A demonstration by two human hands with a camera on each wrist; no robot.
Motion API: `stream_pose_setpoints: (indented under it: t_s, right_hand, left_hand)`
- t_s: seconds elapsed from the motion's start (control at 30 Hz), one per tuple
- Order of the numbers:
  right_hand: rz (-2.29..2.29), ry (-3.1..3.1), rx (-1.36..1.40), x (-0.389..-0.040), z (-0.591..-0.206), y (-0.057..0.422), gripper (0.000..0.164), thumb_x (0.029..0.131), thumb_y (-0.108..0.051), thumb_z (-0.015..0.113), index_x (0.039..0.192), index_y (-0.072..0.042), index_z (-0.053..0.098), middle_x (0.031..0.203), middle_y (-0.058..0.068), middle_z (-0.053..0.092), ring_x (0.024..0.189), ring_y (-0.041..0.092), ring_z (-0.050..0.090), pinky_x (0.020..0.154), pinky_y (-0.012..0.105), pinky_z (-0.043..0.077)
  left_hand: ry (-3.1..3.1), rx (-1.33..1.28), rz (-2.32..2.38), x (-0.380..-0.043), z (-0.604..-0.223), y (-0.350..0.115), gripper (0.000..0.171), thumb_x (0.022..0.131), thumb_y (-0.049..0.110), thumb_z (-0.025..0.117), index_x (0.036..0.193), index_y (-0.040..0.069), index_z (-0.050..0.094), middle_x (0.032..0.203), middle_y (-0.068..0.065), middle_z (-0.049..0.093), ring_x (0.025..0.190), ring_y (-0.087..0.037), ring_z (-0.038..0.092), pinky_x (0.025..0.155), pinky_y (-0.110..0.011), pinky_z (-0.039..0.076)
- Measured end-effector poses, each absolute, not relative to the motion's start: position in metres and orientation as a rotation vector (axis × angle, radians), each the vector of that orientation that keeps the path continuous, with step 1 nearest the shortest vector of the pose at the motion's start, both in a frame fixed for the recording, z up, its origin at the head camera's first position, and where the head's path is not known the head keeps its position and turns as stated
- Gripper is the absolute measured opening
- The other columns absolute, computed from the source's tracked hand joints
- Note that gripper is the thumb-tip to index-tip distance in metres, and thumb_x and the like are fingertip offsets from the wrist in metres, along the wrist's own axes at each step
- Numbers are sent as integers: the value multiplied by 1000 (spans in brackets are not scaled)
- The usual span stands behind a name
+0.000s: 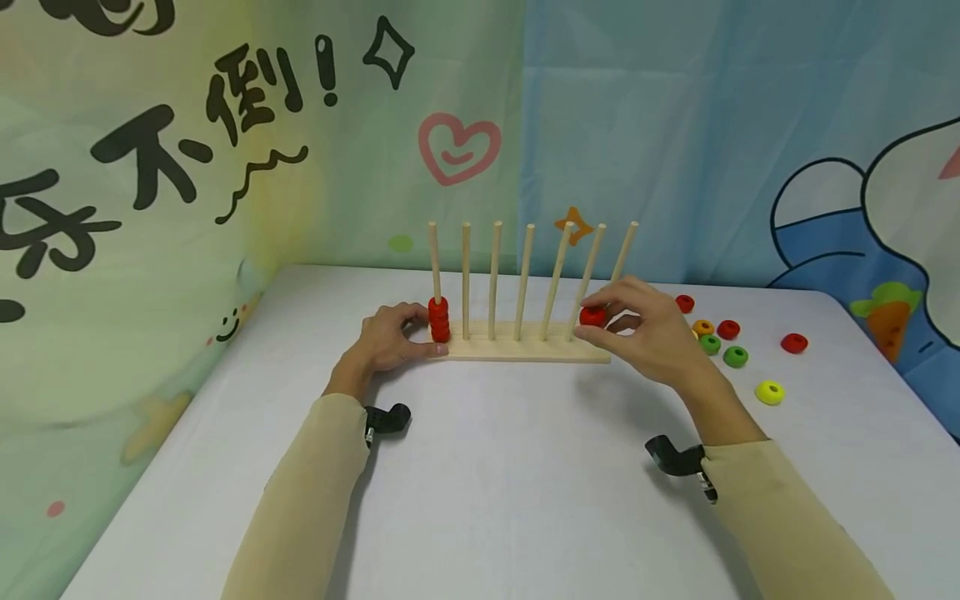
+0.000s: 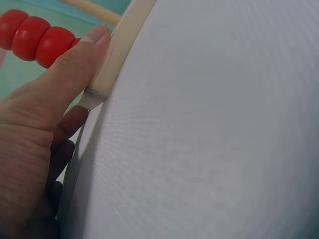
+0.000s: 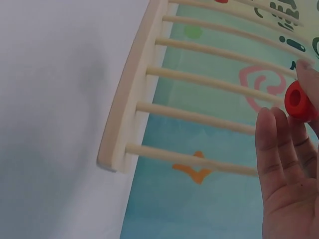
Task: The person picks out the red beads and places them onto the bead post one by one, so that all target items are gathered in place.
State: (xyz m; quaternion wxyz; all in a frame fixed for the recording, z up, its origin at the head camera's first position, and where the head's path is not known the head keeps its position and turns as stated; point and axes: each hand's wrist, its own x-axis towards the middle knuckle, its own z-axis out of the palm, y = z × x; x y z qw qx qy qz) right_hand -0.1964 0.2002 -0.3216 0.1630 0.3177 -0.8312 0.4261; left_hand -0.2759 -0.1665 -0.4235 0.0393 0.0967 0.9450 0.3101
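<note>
A wooden peg stand (image 1: 517,352) with several upright pegs sits on the white table. Its leftmost peg carries a stack of red beads (image 1: 438,320). At that end my left hand (image 1: 387,335) grips the base; in the left wrist view the thumb (image 2: 82,62) presses on the wood and the other fingers lie at its far side, partly hidden. Near the right-hand pegs, my right hand (image 1: 647,323) pinches a red bead (image 1: 592,317) between thumb and fingers. The right wrist view shows the hole of this bead (image 3: 297,101), held off the pegs.
Loose beads lie right of the stand: a red bead (image 1: 794,342), a yellow bead (image 1: 770,392), a green bead (image 1: 736,357), an orange bead (image 1: 702,327) and others, some partly behind the right hand. A printed cloth backdrop (image 1: 615,108) hangs behind the table (image 1: 510,467).
</note>
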Motion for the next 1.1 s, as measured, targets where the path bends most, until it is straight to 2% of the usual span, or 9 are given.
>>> stream_pose_setpoints:
  t_s: [0.13,0.53,0.77,0.83,1.1]
  right_hand:
    - [1276,-2309,945,-198,-321,192,32,75,7,81,104,0,69,97,13,62,81,20,63,70,20,55]
    - [1349,-2221,1001,-206,-324,171,32,75,9,80,104,4,68,98,15,61,85,22,62,69,23,56]
    - [1376,-2219,1026,-226,-342,166,35,76,-1,83,108,-10,70,101,0,61,89,14,61,70,26,57]
    - [1386,-2207,1023,-228,-343,163,36,77,-2,83,108,-11,70,101,0,61,89,14,62,70,26,57]
    - [1447,-2175,1000,-205,-315,142,29,77,8,79,104,5,68,97,16,61,85,24,62,68,27,57]
  left_hand:
    - [2900,299,933,-276,-423,-167,61,74,58,79,122,25,64,129,-3,60,125,-27,44,108,-55,24]
    - [2901,310,932,-276,-423,-166,60,74,58,78,122,25,64,130,-3,60,125,-27,43,108,-55,24]
    - [2901,305,940,-276,-424,-166,59,74,57,79,122,25,65,130,-3,60,124,-27,44,108,-54,24]
    - [2899,307,943,-276,-424,-166,59,74,57,79,122,25,65,130,-3,60,124,-27,44,107,-55,24]
    - [2917,293,918,-277,-424,-168,59,74,58,79,121,25,65,129,-2,60,122,-26,44,106,-54,27]
